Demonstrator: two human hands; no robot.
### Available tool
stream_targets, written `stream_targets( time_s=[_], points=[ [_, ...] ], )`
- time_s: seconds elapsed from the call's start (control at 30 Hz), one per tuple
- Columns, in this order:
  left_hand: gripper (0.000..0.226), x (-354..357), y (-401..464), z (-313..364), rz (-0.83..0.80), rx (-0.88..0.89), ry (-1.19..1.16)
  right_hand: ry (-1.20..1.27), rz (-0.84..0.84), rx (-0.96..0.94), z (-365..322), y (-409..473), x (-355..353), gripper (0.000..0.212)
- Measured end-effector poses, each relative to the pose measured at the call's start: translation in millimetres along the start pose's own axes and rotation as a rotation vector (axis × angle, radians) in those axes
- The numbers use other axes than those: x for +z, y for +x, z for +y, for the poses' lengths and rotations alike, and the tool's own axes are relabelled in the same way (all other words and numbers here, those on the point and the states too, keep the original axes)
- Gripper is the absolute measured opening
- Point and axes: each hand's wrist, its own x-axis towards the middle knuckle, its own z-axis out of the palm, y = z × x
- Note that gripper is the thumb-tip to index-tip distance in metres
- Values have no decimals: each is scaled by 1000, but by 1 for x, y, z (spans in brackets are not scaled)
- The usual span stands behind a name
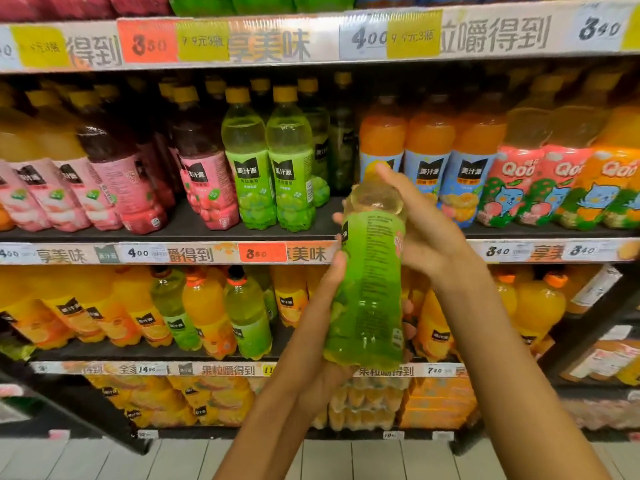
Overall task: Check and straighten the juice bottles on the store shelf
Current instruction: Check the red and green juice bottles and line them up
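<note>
I hold a green juice bottle (367,271) upright in front of the shelves, its back label turned toward me. My left hand (325,368) cups its base from below, thumb up along the left side. My right hand (426,230) wraps the bottle's shoulder and neck from the right, covering the cap. On the middle shelf (194,232) two matching green bottles (270,161) stand upright at the front, and just to their right is a gap in the row.
Pink bottles (114,188) lean at the shelf's left; orange bottles (429,150) and cartoon-labelled bottles (519,181) fill the right. A lower shelf (138,353) holds tilted yellow and green bottles. Price strips (194,254) line the shelf edges. Tiled floor (173,459) lies below.
</note>
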Motion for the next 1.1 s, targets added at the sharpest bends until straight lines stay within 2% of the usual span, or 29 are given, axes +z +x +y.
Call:
stream_targets(
  time_s=[0.07,0.13,0.17,0.23,0.27,0.33,0.37,0.43,0.5,0.57,0.67,0.77,0.9,1.1],
  points=[
    [66,6,-4,3,-41,-51,-173,84,41,94,8,3,5,43],
    [67,12,-8,7,-56,-82,-286,126,111,157,15,7,11,34],
    [66,13,-12,9,-71,-76,-327,124,155,154,20,11,11,38],
    [62,18,-13,17,-83,-58,-348,109,117,111,33,13,7,63],
    [58,16,-13,19,-73,-48,-327,81,105,89,39,10,7,63],
    [52,10,-9,19,-13,-39,-246,-64,125,71,45,1,7,30],
    [53,7,-10,18,-31,-35,-283,-50,111,89,44,1,8,22],
    [57,6,-12,16,-102,-22,-388,39,96,157,41,9,10,46],
    [55,3,-14,12,-144,-18,-400,73,124,190,28,14,20,48],
    [55,-4,-11,10,-143,-9,-304,28,99,107,14,16,24,36],
    [54,-15,-8,10,-45,57,-30,-58,56,-126,-6,13,23,24],
    [69,-21,-5,12,30,153,250,-152,38,-301,-17,5,30,20],
    [47,-26,0,7,76,265,445,-307,37,-386,-14,-8,32,24],
    [55,-34,16,1,140,487,634,-357,-104,-467,-6,-29,27,29]
  ],
)
